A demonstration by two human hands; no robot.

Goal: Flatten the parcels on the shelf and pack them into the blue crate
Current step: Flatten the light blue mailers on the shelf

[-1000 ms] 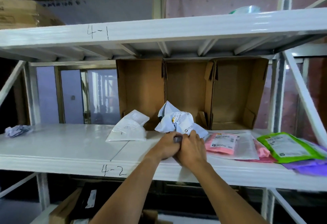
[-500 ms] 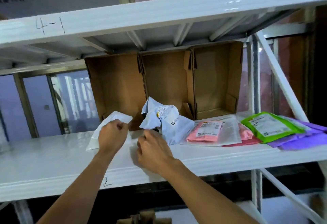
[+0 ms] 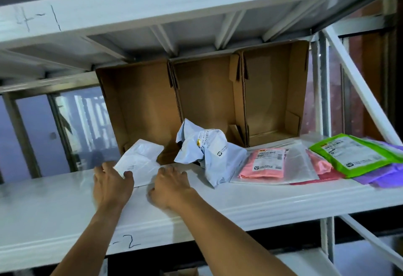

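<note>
Head view: a white metal shelf [image 3: 65, 210] runs across the middle of the frame. On it, left of centre, lies the white parcel [image 3: 139, 160], a thin poly mailer with its far end propped against the open cardboard boxes [image 3: 207, 101] behind it. The left hand [image 3: 111, 186] pinches the mailer's near-left corner, with the thumb on top of the edge and the fingers [image 3: 104, 167] curled at the corner. The right hand [image 3: 170, 183] rests on the shelf at the mailer's near-right edge, fingers spread and relaxed. Whether they touch the film I cannot tell.

Just right of centre sits a crumpled grey parcel [image 3: 209, 153], bunched up and not yet flattened. Further right, a pink parcel [image 3: 266, 162], a green parcel [image 3: 349, 153] and a purple parcel [image 3: 381, 175] already lie flat and overlapping. The blue crate is out of view.

The white mailer looks light, limp and slick, so it will likely slide rather than stay put. Pinning one corner and smoothing outward with a flat palm should press it down. To lift it, take an edge, not the middle.
</note>
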